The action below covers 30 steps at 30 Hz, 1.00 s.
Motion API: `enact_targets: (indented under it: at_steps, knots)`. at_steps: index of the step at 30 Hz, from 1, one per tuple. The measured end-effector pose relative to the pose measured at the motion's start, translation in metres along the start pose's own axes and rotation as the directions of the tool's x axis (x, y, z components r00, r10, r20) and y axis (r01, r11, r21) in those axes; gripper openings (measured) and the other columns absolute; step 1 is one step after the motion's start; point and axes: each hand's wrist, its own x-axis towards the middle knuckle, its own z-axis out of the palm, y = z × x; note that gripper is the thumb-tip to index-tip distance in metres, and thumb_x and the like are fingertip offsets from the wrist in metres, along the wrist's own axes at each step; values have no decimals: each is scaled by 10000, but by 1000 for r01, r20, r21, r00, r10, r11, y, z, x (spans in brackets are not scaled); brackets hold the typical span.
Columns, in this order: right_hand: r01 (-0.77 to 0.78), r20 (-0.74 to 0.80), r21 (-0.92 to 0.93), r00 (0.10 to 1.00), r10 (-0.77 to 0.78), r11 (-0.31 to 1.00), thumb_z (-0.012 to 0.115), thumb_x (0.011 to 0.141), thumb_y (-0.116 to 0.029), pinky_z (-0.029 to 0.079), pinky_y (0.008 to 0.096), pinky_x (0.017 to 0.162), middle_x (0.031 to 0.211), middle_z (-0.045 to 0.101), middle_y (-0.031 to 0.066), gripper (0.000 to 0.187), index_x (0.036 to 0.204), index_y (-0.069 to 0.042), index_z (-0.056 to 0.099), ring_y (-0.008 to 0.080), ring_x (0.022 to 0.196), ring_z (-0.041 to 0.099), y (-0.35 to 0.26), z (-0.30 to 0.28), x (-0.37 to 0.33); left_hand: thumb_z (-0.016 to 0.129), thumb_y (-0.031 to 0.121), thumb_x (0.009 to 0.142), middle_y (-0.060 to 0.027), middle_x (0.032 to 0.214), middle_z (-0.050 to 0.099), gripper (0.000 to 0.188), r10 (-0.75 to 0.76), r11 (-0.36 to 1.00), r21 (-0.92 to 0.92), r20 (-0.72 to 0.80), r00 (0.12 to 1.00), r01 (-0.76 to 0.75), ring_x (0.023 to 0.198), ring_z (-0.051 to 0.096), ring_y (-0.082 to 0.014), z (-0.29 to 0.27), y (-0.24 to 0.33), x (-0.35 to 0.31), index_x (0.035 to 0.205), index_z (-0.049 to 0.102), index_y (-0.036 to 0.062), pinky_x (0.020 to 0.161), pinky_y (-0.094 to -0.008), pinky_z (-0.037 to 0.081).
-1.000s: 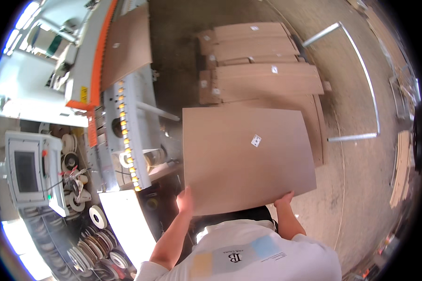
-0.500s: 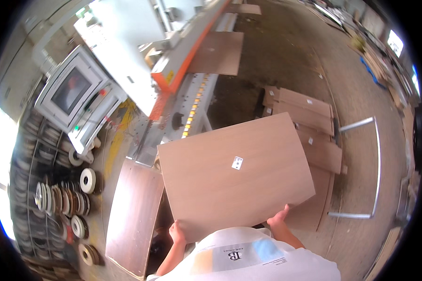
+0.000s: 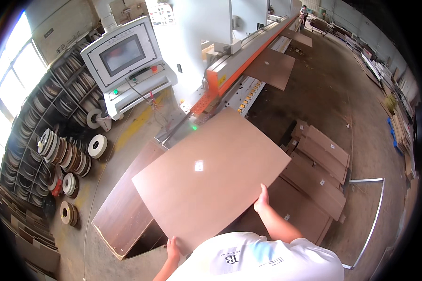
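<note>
A large rectangular brown wood panel (image 3: 220, 187) with a small white label is held in front of my body, slanting across the view. My left hand (image 3: 172, 249) grips its near left edge, thumb on top and fingers hidden beneath. On the near right edge, my right hand (image 3: 262, 200) is closed the same way, thumb upward. The panel's far corner reaches toward the feed end of a long machine with an orange-edged beam (image 3: 220, 83). Below its left edge is a wood-topped stand (image 3: 129, 199).
A control console (image 3: 129, 65) stands left of the machine. Edge-banding rolls (image 3: 63, 152) sit on the floor and on a rack (image 3: 51, 98). Labelled panels (image 3: 309, 182) lie stacked at right beside a metal frame (image 3: 372, 225). Another panel (image 3: 272, 69) rests on the machine. A distant person (image 3: 304, 15) stands beyond.
The panel has turned in my hands, its far edge swinging left relative to my body. My view has shifted left and up, showing more of the machine's far end. Both hands keep their hold.
</note>
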Motion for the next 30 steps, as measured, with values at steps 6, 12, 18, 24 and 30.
enact_targets:
  at_steps: [6,12,18,24,30]
  knots:
    - [82,311,-557,943,116,827,716,939,-594,407,491,1174,1763,79,226,1217,1691,-22,-51,321,1579,296,3,37,-13,504,498,1101,-88,814,655,527,-169,958,256,142,975,128,618,631,-193,-7,27,-32,1015,644,-3,523,-348,514]
    - [244,519,-704,817,249,667,731,961,-515,570,390,965,1429,616,240,1209,1668,34,-82,287,1248,645,15,31,-62,506,513,1099,-58,722,624,546,-123,989,94,73,990,116,545,557,-165,24,11,-26,977,652,1,498,-321,443]
    - [234,560,-728,745,362,645,757,952,-480,564,356,942,1190,733,173,1299,1617,58,-220,225,1043,687,31,16,-70,493,522,1100,-76,690,630,586,-150,973,184,61,987,137,545,565,-173,34,18,-30,993,670,-27,516,-327,458]
    - [212,573,-682,750,331,700,779,954,-441,571,346,916,1163,737,163,1307,1610,57,-236,205,1005,689,25,15,-57,496,504,1099,-116,713,655,586,-196,975,120,90,977,185,551,591,-204,45,11,-26,1093,673,-53,535,-355,496]
    - [225,547,-666,796,261,711,793,937,-450,568,319,883,1138,730,171,1281,1640,66,-145,182,982,679,15,17,-47,491,478,1101,-137,737,656,554,-247,968,71,77,966,242,542,582,-220,72,34,-32,1127,675,-44,526,-376,491]
